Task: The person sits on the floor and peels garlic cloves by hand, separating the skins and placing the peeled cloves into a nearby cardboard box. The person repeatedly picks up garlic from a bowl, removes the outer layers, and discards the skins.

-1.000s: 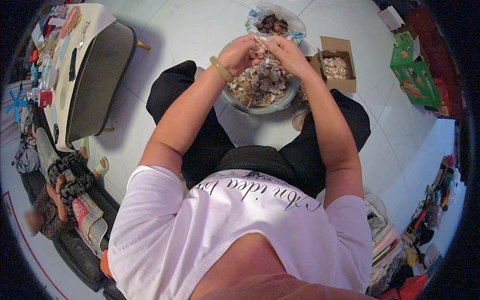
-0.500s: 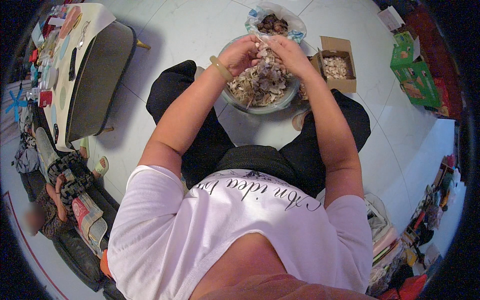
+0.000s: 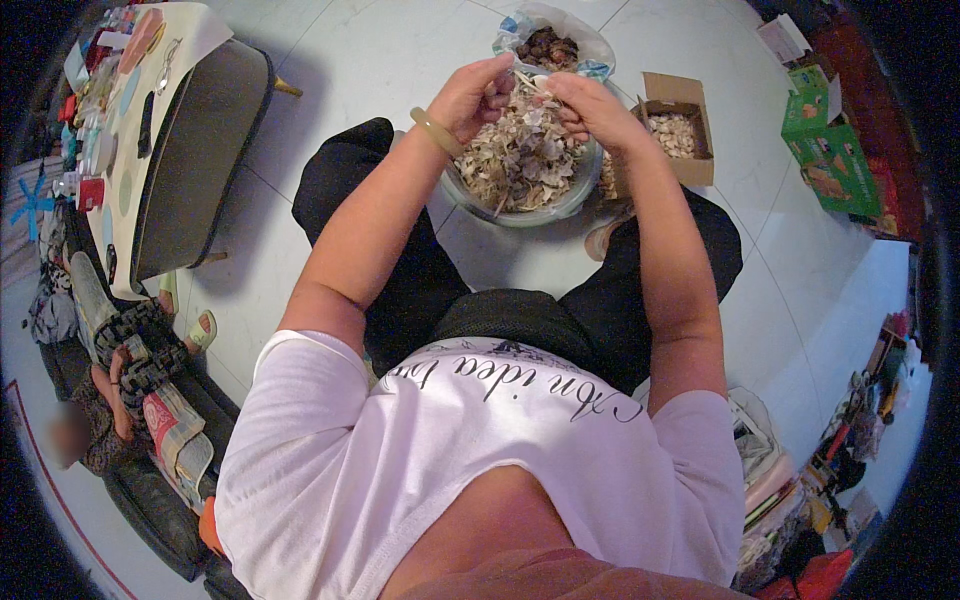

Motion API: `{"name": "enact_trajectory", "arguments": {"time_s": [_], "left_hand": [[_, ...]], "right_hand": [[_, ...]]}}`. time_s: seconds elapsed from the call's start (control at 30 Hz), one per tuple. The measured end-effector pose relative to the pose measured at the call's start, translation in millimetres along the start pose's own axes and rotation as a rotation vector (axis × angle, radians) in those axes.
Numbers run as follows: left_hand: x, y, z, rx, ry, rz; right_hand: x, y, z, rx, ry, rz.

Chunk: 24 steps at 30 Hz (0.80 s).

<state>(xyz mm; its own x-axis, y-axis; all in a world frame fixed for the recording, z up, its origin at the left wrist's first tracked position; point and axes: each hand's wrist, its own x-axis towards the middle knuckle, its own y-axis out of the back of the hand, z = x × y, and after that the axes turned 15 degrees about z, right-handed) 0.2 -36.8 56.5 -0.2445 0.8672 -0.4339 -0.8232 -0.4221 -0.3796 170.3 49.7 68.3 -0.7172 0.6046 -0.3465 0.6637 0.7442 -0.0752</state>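
Note:
Over a clear plastic basin, both my hands are raised with their fingers closed. A heap of dry, papery garlic skins fills the basin. My left hand, with a pale bangle at the wrist, pinches what looks like a thin pale strip of skin. Between the thumb and fingers of my right hand is a small whitish garlic clove. Just beyond the basin, an open plastic bag holds dark brown bulbs. To the right, pale cloves lie in an open cardboard box.
A cloth-covered table with many small items stands at the left. Beside it a person sits on a dark sofa. Green cartons are at the right, and piled household things lie lower right. My knees flank the basin.
My hands have drawn apart above the basin. The left has moved slightly up and left, the right a little to the right, and the whitish clove now shows at its fingertips.

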Motion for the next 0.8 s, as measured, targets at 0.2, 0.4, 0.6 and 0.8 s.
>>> {"name": "enact_trajectory", "arguments": {"time_s": [0.2, 0.4, 0.6, 0.8], "left_hand": [[-2, -5, 2, 0.646, -0.366, -0.085], [-4, -7, 0, 0.533, -0.233, -0.237], [0, -4, -1, 0.556, -0.383, -0.160], [-2, -4, 8, 0.704, -0.414, -0.256]], "right_hand": [[-2, -3, 2, -0.249, 0.252, -0.071], [-2, 2, 1, -0.245, 0.097, -0.084], [-8, -9, -8, -0.364, 0.289, 0.099], [5, -4, 16, -0.472, 0.551, 0.088]]}}
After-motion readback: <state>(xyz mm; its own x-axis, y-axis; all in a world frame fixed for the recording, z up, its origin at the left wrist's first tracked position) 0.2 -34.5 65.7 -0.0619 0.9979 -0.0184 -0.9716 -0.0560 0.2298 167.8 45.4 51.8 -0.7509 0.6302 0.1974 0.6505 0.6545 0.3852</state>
